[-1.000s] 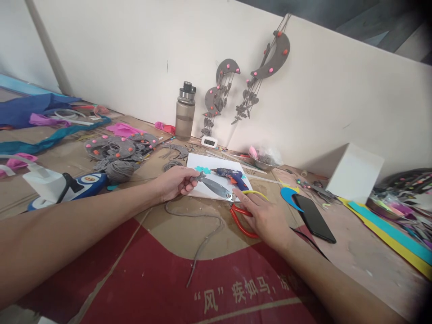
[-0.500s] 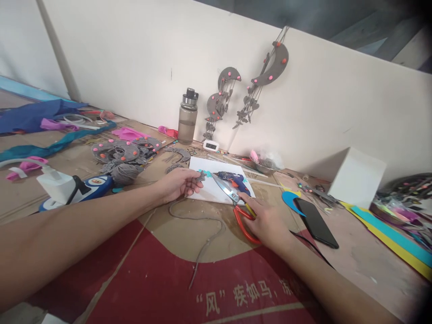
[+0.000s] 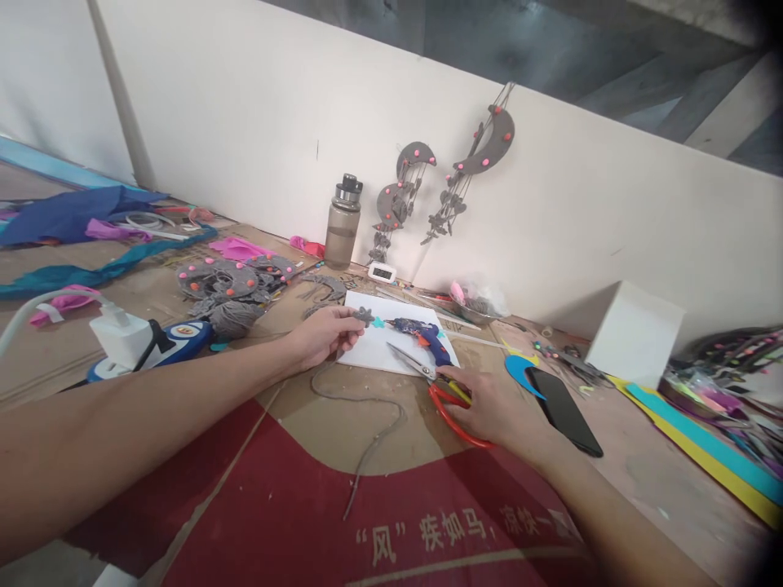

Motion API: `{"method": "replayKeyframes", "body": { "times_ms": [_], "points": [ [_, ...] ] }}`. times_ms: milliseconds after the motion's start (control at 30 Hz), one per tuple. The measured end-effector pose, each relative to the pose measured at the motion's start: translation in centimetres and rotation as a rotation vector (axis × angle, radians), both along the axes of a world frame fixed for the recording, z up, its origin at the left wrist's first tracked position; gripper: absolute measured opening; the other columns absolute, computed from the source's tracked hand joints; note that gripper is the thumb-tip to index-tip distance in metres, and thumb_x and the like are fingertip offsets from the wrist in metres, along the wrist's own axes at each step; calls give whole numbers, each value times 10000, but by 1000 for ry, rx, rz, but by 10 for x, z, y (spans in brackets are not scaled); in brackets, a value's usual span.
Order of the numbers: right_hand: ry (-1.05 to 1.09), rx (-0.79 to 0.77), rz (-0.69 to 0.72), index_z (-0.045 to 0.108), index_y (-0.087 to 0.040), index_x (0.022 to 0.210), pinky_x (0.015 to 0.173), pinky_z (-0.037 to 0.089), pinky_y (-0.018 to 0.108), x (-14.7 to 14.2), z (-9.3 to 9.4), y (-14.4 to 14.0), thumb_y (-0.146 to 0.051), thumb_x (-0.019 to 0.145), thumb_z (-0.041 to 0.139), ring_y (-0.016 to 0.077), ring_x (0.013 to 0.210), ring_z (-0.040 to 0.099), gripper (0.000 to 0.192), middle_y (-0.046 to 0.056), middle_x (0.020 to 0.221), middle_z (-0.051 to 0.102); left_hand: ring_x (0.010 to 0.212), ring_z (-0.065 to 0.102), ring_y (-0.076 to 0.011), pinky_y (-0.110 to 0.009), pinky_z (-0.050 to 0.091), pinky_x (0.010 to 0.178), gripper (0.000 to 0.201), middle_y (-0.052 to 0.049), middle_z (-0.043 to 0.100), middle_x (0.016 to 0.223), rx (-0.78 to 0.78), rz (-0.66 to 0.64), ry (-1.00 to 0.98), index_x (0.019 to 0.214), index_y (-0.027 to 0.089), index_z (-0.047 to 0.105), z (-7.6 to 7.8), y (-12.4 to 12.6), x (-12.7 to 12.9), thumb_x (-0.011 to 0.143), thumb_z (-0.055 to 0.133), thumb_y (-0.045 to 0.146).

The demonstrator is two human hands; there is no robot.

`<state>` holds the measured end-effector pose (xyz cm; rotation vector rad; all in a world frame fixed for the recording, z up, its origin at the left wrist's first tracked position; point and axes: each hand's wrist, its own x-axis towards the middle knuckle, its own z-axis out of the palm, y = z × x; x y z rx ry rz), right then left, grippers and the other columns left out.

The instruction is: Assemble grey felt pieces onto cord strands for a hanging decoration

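My left hand reaches in with the forearm stretched low over the cardboard, thumb and fingers pinched on a small grey felt piece at the near-left edge of the white board. My right hand lies palm-down just right of the board, fingers curled loosely over the red handles of the scissors; whether they truly grip, I cannot tell. The scissors lie flat, long axis running from the handles up-left to the blade tips, which rest on the board beside the blue glue gun. A grey cord trails from the board's near edge toward me. Compared with half a second ago, the blades sit lower and flatter, drawn away from the felt piece, which now rests farther onto the board.
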<state>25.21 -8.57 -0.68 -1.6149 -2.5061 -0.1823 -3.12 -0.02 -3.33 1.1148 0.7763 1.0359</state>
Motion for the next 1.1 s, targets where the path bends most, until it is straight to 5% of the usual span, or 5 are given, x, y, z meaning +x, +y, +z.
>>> {"method": "replayKeyframes", "body": {
  "times_ms": [167,433,600,767,1100],
  "points": [
    [84,0,25,678,-258,1054,803,484,332,-8,14,-5,-286,836,566,203,929,628,247,77,1041,666,429,406,-48,-172,283,420,186,24,496,513,105,32,105,640,146,515,5,-6,1,693,665,241],
    [753,-55,24,551,-193,1161,618,482,260,-91,9,12,-355,855,511,139,738,592,349,44,919,641,453,447,-88,-207,327,480,250,21,520,490,384,-121,489,604,166,534,9,-19,2,736,609,365],
    [1046,-245,2,546,-193,838,475,422,222,-106,-14,36,-368,826,516,95,495,507,178,-35,637,577,469,476,-96,-209,357,495,232,16,546,519,370,-153,470,616,168,542,9,-19,4,726,616,358],
    [1365,-294,-22,528,-196,811,447,408,208,-107,-32,38,-437,771,593,88,466,482,252,-63,558,541,494,489,-91,-205,360,491,209,5,579,592,258,-83,332,762,147,619,4,-17,7,694,655,341],
    [1440,-349,-89,507,-198,771,406,384,195,-113,-36,30,-449,776,594,75,456,458,265,-50,616,547,455,471,-71,-186,307,422,206,6,588,621,229,-98,380,819,162,608,6,-24,10,706,658,327]
  ]
}}
